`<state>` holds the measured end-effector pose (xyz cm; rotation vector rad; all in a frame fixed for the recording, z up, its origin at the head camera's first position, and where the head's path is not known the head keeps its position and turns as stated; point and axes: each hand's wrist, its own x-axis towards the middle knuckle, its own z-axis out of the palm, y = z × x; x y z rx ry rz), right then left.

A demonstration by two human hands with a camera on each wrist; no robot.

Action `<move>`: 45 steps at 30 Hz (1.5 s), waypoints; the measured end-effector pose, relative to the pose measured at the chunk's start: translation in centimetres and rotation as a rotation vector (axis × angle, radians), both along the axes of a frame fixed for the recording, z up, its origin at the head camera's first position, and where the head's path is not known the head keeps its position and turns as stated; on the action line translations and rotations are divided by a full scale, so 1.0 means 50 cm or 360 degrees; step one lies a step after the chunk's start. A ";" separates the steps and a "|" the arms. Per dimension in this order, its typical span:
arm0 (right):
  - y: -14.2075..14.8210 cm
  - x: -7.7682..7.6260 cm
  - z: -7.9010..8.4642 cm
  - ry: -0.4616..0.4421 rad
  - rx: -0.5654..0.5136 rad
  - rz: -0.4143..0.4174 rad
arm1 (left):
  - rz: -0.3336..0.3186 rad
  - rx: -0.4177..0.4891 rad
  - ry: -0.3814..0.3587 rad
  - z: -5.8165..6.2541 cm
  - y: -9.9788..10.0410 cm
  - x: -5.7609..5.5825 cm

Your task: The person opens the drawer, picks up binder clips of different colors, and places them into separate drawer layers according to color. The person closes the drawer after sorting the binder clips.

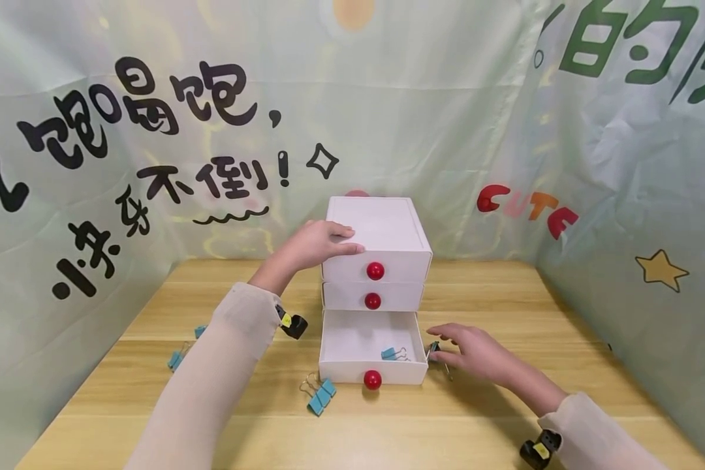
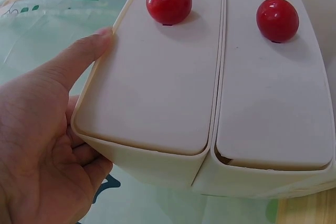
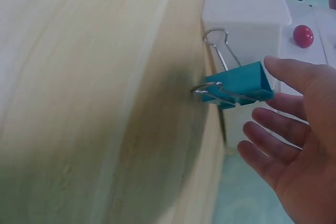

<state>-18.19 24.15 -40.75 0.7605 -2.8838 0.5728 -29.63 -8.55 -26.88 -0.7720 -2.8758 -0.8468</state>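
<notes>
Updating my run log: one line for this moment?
left hand: on drawer unit | right hand: at blue clip | bottom drawer: open, another clip inside

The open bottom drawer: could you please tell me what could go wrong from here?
1. The teal binder clip is only at the edge of the right hand, so it might drop outside the bottom drawer.
2. That hand is beside the drawer's wall and could bump it.
3. The left hand rests on the drawer unit; pressing unevenly might shift it.
</notes>
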 end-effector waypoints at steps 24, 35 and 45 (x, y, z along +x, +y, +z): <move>0.011 -0.033 -0.029 -0.0761 -0.0439 0.0255 | -0.0002 -0.0009 -0.0011 -0.012 0.001 0.000; 0.015 -0.041 -0.027 -0.1023 -0.0615 0.0305 | -0.0009 0.0000 0.0035 -0.004 0.003 -0.001; 0.024 -0.037 -0.018 -0.1062 -0.0654 0.0209 | 0.0001 -0.0009 0.0014 0.001 0.002 0.001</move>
